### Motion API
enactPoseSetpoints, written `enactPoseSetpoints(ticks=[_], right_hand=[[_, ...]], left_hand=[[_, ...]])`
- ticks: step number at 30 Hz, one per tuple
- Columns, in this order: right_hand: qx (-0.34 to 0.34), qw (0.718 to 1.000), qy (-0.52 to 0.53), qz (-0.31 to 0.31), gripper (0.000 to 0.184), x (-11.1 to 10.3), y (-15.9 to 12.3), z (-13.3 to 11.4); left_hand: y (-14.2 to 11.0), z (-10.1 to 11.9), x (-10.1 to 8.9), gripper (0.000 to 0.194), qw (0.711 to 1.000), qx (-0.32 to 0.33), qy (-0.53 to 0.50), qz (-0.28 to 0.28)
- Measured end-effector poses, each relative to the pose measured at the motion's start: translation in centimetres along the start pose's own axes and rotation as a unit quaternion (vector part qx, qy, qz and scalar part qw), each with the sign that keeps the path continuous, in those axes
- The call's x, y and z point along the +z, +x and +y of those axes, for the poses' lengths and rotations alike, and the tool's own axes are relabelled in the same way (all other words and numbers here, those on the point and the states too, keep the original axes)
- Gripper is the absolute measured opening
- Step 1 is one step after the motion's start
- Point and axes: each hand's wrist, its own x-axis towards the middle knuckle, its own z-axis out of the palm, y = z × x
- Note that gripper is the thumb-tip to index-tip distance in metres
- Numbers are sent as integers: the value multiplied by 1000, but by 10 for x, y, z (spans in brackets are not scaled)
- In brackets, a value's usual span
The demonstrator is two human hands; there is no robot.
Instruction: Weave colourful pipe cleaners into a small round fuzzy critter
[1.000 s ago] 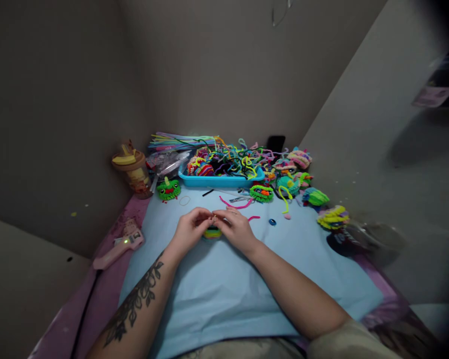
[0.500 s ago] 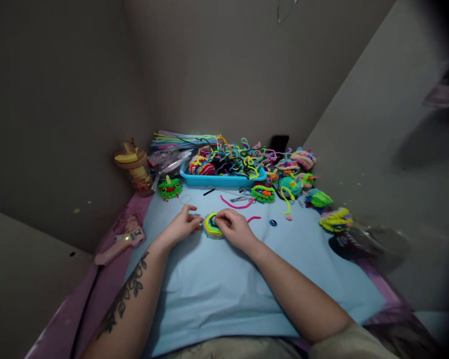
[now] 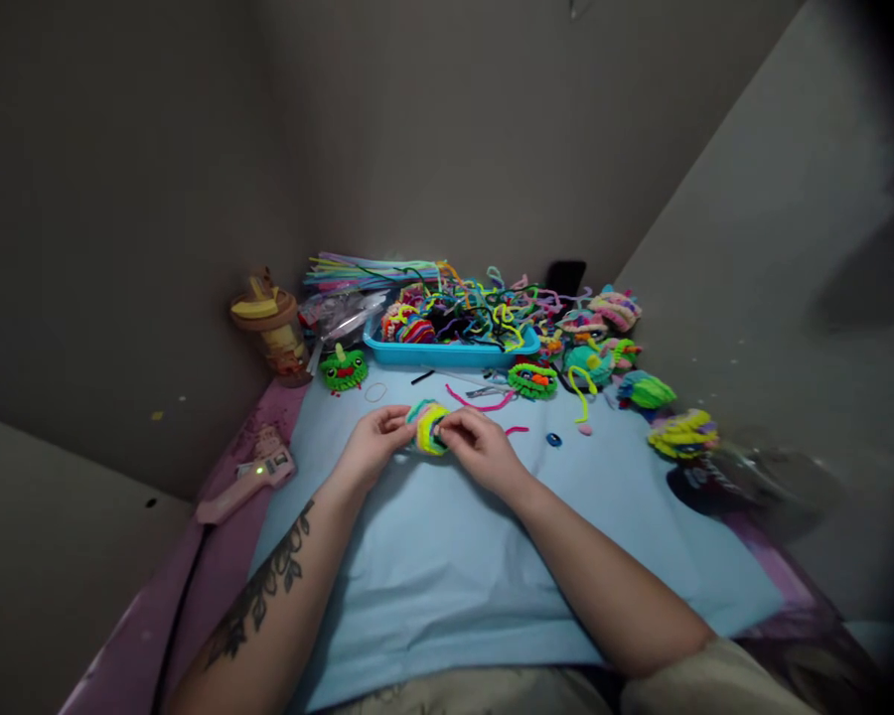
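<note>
A coiled pipe-cleaner piece (image 3: 430, 435) in yellow, teal and pink is tilted up between my two hands, just above the light blue cloth (image 3: 432, 556). My left hand (image 3: 378, 437) pinches its left edge between thumb and fingers. On the other side, my right hand (image 3: 481, 447) has its fingertips closed on the piece's right side, hiding part of it. Beyond my hands lie a pink pipe cleaner (image 3: 481, 405), small scissors (image 3: 487, 393) and a short black stick (image 3: 421, 377). A blue round eye (image 3: 553, 439) rests to the right.
At the back stands a blue tray (image 3: 447, 355) full of pipe cleaners. A green pipe-cleaner figure (image 3: 344, 369) sits left of it, near a brown cup (image 3: 272, 333). Several fuzzy figures (image 3: 645, 389) line the right. A pink glue gun (image 3: 247, 484) lies at the left edge.
The coiled piece lay flat before; now it is raised and tilted. My left hand has closed from loose fingers into a pinch on it. The view has shifted slightly.
</note>
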Motion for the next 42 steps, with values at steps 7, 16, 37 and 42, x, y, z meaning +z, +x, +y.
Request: enactPoseSetpoints(ticks=[7,16,37,42], right_hand=[[-40,998,14,50,11,-10,-1,-4],[8,999,21,41,8,-5,-5,-3],[-35,996,-75,45,9,-4,-4,-2],[-63,994,-72,58,6,-6,-3,-5]], left_hand=[[-12,2,11,22,959,188,211,0],[-18,-3,12,13,866,320,383,18],[-21,-4,13,13,846,334,415,0],[-21,-5,13,13,839,339,425,-14]])
